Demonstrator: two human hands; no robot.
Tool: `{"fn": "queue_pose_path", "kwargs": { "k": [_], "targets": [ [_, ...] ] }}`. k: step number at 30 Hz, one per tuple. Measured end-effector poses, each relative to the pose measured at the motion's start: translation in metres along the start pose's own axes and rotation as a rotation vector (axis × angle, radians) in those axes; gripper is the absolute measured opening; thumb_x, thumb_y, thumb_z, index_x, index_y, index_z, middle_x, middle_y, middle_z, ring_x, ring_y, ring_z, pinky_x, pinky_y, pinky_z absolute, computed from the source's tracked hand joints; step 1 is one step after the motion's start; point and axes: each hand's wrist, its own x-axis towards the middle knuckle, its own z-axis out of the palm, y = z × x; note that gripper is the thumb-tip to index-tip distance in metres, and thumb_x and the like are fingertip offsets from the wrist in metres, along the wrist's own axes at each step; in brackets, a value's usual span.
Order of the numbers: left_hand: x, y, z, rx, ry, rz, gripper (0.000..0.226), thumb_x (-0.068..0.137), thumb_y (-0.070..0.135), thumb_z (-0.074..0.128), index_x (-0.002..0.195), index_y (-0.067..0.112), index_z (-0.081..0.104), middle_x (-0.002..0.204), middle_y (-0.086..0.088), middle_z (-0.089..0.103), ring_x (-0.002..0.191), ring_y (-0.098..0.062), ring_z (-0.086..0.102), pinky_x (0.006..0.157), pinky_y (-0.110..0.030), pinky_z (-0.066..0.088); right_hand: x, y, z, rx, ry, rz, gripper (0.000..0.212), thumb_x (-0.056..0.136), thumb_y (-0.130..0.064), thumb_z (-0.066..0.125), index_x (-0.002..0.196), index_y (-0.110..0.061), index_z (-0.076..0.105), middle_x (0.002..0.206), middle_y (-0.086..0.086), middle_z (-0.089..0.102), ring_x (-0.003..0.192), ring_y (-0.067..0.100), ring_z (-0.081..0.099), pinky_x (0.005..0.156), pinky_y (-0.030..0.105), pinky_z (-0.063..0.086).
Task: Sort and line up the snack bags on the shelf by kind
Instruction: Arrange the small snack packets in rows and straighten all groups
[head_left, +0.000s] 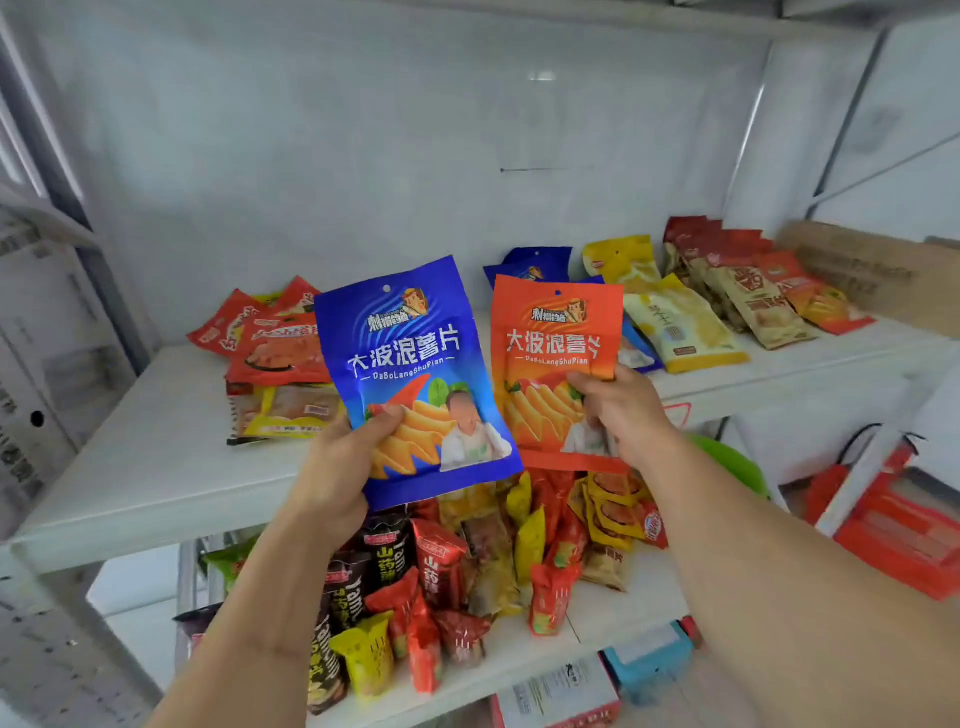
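**Two chip bags held up before the snack shelf**

The white upper shelf board (156, 467) spans the view, with a white lower shelf board (623, 603) beneath it. On the lower board sits a loose heap of small mixed snack packets (457, 571), black, red and yellow, lying at all angles. Along the right rear of the upper shelf, a row of red-and-beige foil bags (748, 291) leans in an overlapping line, long axes running front to back, beside a brown cardboard box (878, 275). Next to that row lie pale yellow plastic bags (675, 327), also pointing front to back, and behind them dark blue bags (535, 262). On the left of the shelf a small pile of red flat packets (275, 343) rests over a yellow-and-clear packet (291, 410).

The left hand (337, 467) grips a glossy blue plastic potato-chip bag (410, 374) by its lower left corner, thumb across the front. The bag is in the air above the shelf's front edge, upright, long axis vertical, top tilted slightly left, printed face toward the camera. The right hand (623, 410) pinches a glossy orange plastic potato-chip bag (556, 364) at its right edge, fingers curled over the front. It stands upright too, just right of the blue one, top hole uppermost.
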Motion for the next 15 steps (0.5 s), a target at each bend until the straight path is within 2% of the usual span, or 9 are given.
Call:
{"fn": "queue_pose_path", "kwargs": {
  "k": [2, 4, 6, 15],
  "targets": [
    [-0.002, -0.01, 0.016, 0.008, -0.075, -0.016, 0.011, 0.096, 0.011, 0.062, 0.105, 0.011, 0.07, 0.09, -0.008, 0.077, 0.079, -0.023, 0.073, 0.081, -0.039, 0.058, -0.002, 0.004, -0.022, -0.015, 0.058, 0.003, 0.007, 0.087, -0.013, 0.073, 0.089, -0.012, 0.067, 0.063, 0.005, 0.054, 0.049, 0.016, 0.044, 0.041, 0.023, 0.035],
    [-0.004, -0.02, 0.035, 0.025, -0.101, -0.018, 0.008, 0.095, 0.008, 0.062, 0.099, 0.011, 0.069, 0.082, -0.005, 0.076, 0.069, -0.017, 0.073, 0.065, -0.029, 0.059, -0.004, 0.007, -0.045, -0.023, 0.106, 0.005, 0.007, 0.086, -0.015, 0.074, 0.089, -0.013, 0.068, 0.068, 0.006, 0.057, 0.055, 0.018, 0.046, 0.044, 0.027, 0.036],
    [-0.006, -0.028, 0.058, 0.036, -0.121, -0.022, 0.007, 0.094, 0.007, 0.062, 0.098, 0.01, 0.067, 0.076, -0.004, 0.076, 0.062, -0.014, 0.072, 0.055, -0.024, 0.056, -0.001, 0.009, -0.07, -0.013, 0.143, 0.009, 0.008, 0.086, -0.015, 0.074, 0.089, -0.013, 0.067, 0.067, 0.005, 0.055, 0.053, 0.017, 0.044, 0.042, 0.025, 0.035],
    [0.001, -0.063, 0.179, -0.019, -0.204, -0.042, 0.011, 0.093, 0.012, 0.065, 0.103, 0.013, 0.068, 0.078, 0.002, 0.076, 0.066, -0.012, 0.072, 0.056, -0.024, 0.056, 0.044, 0.022, -0.193, 0.015, 0.19, 0.006, 0.008, 0.087, -0.013, 0.074, 0.086, -0.014, 0.066, 0.069, 0.007, 0.055, 0.055, 0.018, 0.044, 0.044, 0.028, 0.036]
  ]
}}
